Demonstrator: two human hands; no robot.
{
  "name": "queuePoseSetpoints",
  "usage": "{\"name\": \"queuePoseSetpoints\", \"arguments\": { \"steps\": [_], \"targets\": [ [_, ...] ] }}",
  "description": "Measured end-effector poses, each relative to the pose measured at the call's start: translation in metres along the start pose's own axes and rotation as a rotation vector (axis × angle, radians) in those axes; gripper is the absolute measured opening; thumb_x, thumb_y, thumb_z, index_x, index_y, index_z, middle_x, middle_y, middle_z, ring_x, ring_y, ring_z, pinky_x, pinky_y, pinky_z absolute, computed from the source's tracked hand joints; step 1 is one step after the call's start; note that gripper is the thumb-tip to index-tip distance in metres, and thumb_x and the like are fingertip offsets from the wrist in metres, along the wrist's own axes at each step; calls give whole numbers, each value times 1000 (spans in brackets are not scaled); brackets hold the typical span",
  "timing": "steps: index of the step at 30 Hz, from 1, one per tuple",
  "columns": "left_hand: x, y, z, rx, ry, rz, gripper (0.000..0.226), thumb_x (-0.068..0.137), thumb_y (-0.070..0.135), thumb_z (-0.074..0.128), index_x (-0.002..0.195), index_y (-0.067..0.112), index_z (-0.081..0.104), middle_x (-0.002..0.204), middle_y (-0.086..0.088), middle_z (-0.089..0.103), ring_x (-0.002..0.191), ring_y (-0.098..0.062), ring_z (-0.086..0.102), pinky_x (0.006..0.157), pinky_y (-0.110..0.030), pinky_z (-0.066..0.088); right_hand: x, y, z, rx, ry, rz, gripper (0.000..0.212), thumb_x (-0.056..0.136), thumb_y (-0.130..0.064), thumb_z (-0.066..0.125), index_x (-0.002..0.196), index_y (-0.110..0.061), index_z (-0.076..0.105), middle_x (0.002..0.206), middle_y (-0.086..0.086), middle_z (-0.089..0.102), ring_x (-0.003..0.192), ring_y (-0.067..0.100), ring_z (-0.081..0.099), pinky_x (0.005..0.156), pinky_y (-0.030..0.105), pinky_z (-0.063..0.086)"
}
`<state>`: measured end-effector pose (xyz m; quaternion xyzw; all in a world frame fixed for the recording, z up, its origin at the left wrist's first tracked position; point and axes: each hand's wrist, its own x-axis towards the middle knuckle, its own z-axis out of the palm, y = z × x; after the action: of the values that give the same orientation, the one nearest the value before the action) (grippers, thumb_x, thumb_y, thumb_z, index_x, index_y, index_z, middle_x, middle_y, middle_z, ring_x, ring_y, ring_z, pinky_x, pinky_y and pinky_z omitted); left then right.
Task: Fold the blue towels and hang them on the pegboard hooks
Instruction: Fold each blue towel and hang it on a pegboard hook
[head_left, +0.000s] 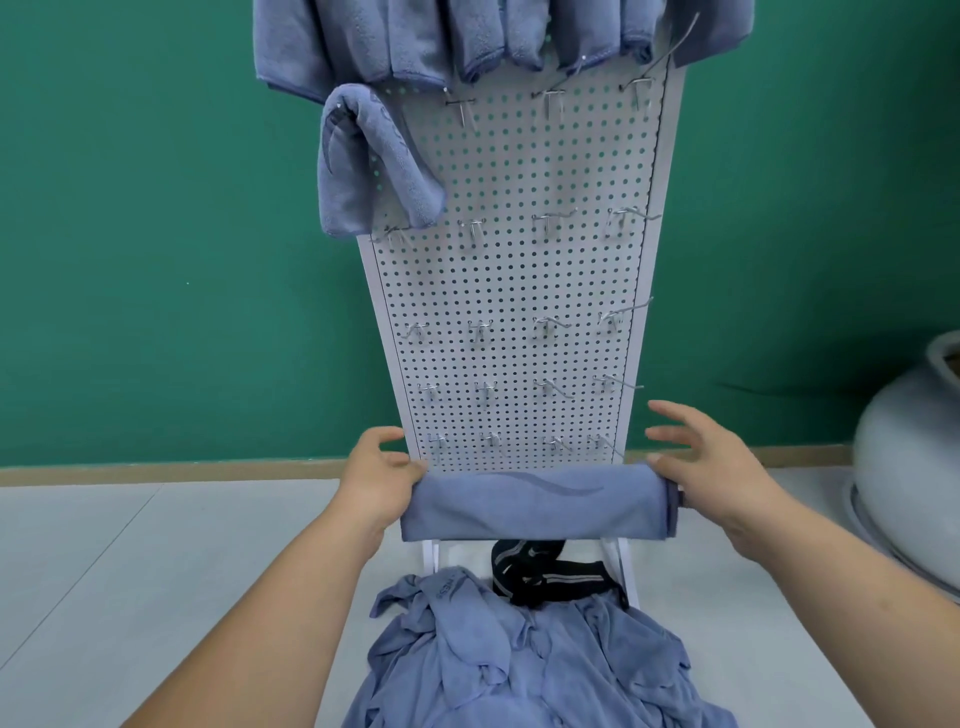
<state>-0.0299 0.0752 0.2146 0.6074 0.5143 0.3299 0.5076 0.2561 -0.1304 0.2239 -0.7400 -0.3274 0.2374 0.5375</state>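
The head view looks down a white pegboard (519, 291) that leans away against a green wall. At its foot a folded towel (535, 506) is held level, its long axis running left to right, just in front of the lowest row of hooks (556, 444).

The left hand (376, 480) grips the towel's left end, thumb over the top fold. The right hand (711, 470) sits at the right end with its thumb on the fold and 2 fingers straight and spread. Its other fingers are hidden, so I cannot tell whether it truly pinches.

Hung towels (415, 41) fill the top row, and 1 more (369, 161) hangs at the left of the next row. The bare hook beside it (460, 106) lies far up the board, left of centre, so the left hand looks the nearer. The towel's axis already runs crosswise to the prongs, so it probably needs lifting rather than turning.

Near the person, a pile of unfolded towels (524, 660) lies on the floor, with a black strap (545, 571) at its far edge.
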Motion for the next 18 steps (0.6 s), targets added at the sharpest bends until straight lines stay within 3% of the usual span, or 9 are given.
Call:
{"name": "queuePoseSetpoints", "arguments": {
  "steps": [3,7,9,12,15,18],
  "targets": [
    [0,2,-4,33,18,122,35,102,3,62,125,30,63,109,4,73,100,-18,68,74,-28,49,2,-4,-1,21,18,-89,38,101,3,61,109,-30,79,104,-13,80,108,12,72,96,36,57],
    [-1,5,-3,70,-25,214,36,104,1,56,115,32,70,107,11,76,91,-15,66,72,-25,48,-1,-10,2,-56,3,-137,30,101,-5,63,103,-28,81,101,-18,79,106,1,69,86,18,48],
    [-2,4,-3,121,-82,232,30,100,6,65,117,30,72,114,11,73,97,-13,67,78,-22,50,-2,-8,2,-159,-22,-181,21,92,-18,78,107,-33,80,107,-22,76,104,-2,66,85,19,49],
    [-2,2,-6,347,-182,327,43,87,14,84,125,31,72,121,14,63,110,-8,62,99,-25,48,-1,-5,-1,-519,-26,-306,44,77,-27,92,115,-39,74,112,-24,67,102,0,62,87,19,45],
    [0,2,-5,616,-141,432,35,90,16,80,122,28,72,117,10,56,107,-10,56,100,-25,43,4,1,0,-719,18,-380,33,83,-16,84,110,-33,75,103,-16,65,98,11,60,85,24,40],
    [0,7,-4,618,-53,435,8,94,24,74,101,26,74,109,8,59,101,-16,59,90,-31,49,7,5,1,-743,57,-349,16,93,-22,72,102,-35,70,93,-18,66,96,22,59,75,33,43]
  ]
}}
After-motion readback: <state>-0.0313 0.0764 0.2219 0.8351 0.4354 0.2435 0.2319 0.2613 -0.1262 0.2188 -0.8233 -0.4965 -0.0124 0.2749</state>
